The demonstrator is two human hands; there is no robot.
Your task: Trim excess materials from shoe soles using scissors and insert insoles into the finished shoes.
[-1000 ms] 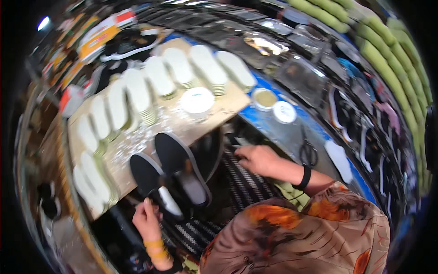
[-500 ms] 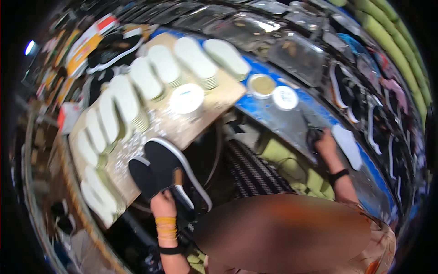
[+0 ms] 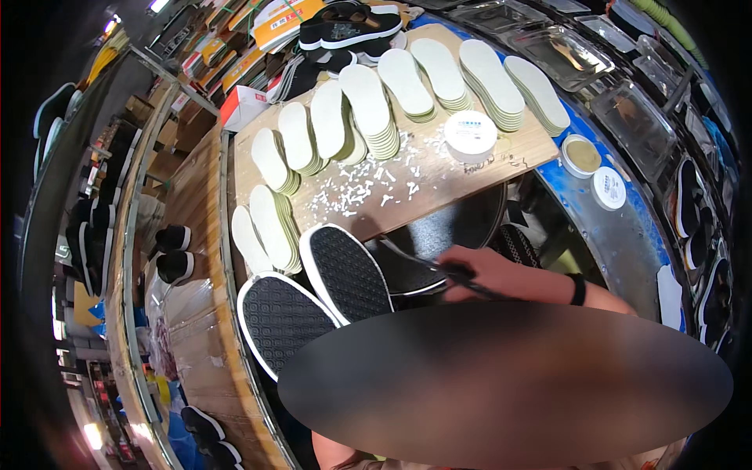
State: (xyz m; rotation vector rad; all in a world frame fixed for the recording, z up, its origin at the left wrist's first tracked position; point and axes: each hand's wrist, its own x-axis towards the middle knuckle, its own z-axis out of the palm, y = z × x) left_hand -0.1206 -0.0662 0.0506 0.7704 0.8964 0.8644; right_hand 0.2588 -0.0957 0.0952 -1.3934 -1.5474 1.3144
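A pair of black slip-on shoes with white edges now shows its dark textured soles, the left shoe point(image 3: 283, 319) beside the right shoe point(image 3: 345, 272). They stand tilted at the table's near edge, their lower ends hidden by a blurred oval. My left hand is hidden there too, so its hold on the shoes cannot be seen. My right hand point(image 3: 484, 272) is closed around a slim metal tool point(image 3: 409, 254) with a dark handle. Its thin end points left, just right of the right shoe's sole and apart from it.
Stacks of pale insoles point(image 3: 368, 106) line the wooden board point(image 3: 439, 176), with white scraps point(image 3: 352, 188) scattered in front. A white round tub point(image 3: 470, 135) sits on it. An open tub point(image 3: 581, 155) and a lid point(image 3: 609, 188) rest on the blue table. A dark round basin point(image 3: 454, 235) lies below the board.
My right hand has come left from the blue table with the tool in it. The shoes have turned from uppers showing to soles showing. The view has swung left.
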